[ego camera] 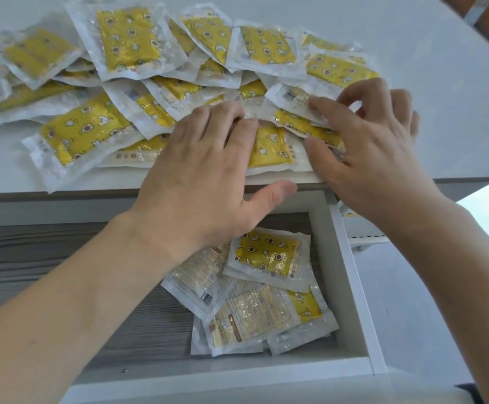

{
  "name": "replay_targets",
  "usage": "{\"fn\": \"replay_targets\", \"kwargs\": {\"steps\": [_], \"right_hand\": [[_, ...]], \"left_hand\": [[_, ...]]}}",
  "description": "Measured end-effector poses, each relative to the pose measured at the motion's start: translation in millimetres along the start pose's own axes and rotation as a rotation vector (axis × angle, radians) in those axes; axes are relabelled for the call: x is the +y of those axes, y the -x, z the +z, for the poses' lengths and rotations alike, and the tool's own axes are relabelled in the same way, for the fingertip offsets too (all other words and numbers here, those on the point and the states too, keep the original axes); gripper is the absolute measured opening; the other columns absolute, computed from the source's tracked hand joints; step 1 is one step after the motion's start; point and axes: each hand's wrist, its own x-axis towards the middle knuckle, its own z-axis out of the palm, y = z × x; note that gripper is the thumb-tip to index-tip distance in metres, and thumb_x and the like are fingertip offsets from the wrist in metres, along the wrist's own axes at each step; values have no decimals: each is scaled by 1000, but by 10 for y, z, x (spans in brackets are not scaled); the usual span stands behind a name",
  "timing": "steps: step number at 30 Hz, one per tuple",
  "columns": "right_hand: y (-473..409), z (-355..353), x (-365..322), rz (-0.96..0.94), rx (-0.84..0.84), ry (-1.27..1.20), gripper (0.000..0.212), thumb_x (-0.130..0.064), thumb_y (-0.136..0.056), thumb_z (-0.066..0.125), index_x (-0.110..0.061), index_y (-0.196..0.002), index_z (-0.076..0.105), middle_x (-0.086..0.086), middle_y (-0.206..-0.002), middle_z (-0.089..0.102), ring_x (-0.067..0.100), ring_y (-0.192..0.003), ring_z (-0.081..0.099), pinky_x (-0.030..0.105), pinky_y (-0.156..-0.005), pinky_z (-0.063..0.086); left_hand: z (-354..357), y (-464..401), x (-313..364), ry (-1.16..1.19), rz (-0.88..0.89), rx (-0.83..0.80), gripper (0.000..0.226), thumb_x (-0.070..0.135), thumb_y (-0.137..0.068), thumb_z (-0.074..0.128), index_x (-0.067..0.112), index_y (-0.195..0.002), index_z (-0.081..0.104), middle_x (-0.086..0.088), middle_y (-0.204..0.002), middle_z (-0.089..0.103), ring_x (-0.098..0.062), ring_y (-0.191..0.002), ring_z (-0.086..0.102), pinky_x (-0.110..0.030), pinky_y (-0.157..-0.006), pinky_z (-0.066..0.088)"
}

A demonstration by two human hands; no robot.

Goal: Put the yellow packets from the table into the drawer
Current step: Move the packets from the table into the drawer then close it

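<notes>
Several yellow packets (126, 39) in clear wrappers lie in a loose heap on the white table (412, 53). My left hand (205, 176) lies flat over packets at the table's front edge, fingers straight, thumb out over the edge. My right hand (365, 141) is beside it, with thumb and curled fingers pinching packets (295, 123) at the heap's right end. Below the table edge the drawer (351, 287) stands pulled out, with several packets (269, 255) lying in its right part, some face down.
The drawer's bottom is grey wood grain (19, 258), bare on the left. Its white front wall (237, 371) is nearest me. A person's arm with a wristband (479, 7) shows at the top right corner. To the right of the drawer is pale floor (406, 301).
</notes>
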Motion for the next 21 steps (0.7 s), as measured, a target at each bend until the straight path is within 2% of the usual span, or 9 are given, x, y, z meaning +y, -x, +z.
{"fn": "replay_targets", "kwargs": {"steps": [2, 4, 7, 10, 13, 17, 19, 21], "right_hand": [[-3, 1, -6, -7, -1, -2, 41, -47, -93, 46, -27, -126, 59, 2, -125, 42, 22, -115, 29, 38, -97, 21], [1, 0, -11, -13, -3, -13, 38, -48, -94, 45, -28, -122, 62, 1, -133, 43, 26, -125, 30, 39, -104, 16], [1, -5, -26, -19, -4, -35, 39, -46, -93, 45, -26, -125, 59, -1, -140, 47, 27, -134, 33, 43, -111, 12], [-13, -55, -31, 22, -19, -9, 55, -47, -85, 46, -25, -136, 48, -1, -134, 47, 27, -128, 36, 42, -109, 17], [-27, -91, -12, 53, -58, 26, 61, -53, -81, 44, -23, -134, 50, 2, -126, 40, 27, -122, 32, 41, -109, 17], [-24, -76, 43, 106, -31, -130, 45, -51, -86, 52, -19, -117, 52, 2, -134, 38, 25, -135, 26, 41, -114, 16], [-38, -71, 90, 114, -20, -184, 42, -46, -87, 54, -18, -117, 47, -2, -126, 42, 25, -129, 35, 40, -112, 23], [-74, -82, 148, 126, -32, -177, 53, -49, -87, 52, -18, -129, 42, -1, -125, 47, 27, -122, 42, 39, -105, 29]], "left_hand": [[9, 8, -19, -15, 30, -5, 89, 75, -84, 28, 8, -140, 40, -10, -145, 39, -30, -133, 34, -43, -111, 27], [23, 17, -43, -19, 61, 15, 81, 69, -84, 42, 7, -136, 43, -11, -143, 42, -31, -132, 37, -44, -110, 31], [41, 32, -51, -14, 107, 67, 65, 54, -81, 59, 6, -125, 50, -13, -127, 51, -34, -114, 46, -46, -97, 42], [52, 53, -68, -9, 145, 107, 56, 43, -78, 66, 6, -119, 53, -13, -114, 53, -33, -102, 48, -45, -87, 44], [39, 69, -95, -3, 166, 84, 59, 40, -79, 60, 7, -126, 51, -11, -114, 52, -32, -101, 46, -46, -88, 44], [-20, 78, -140, 142, 252, 53, 53, 31, -82, 47, 9, -130, 55, -9, -121, 53, -28, -106, 47, -43, -93, 42], [-54, 62, -137, 221, 251, 75, 52, 29, -86, 40, 9, -132, 52, -9, -131, 53, -28, -117, 49, -41, -101, 42], [-62, 19, -91, 237, 233, 107, 56, 26, -85, 35, 9, -137, 47, -8, -144, 47, -26, -133, 43, -44, -108, 39]]}}
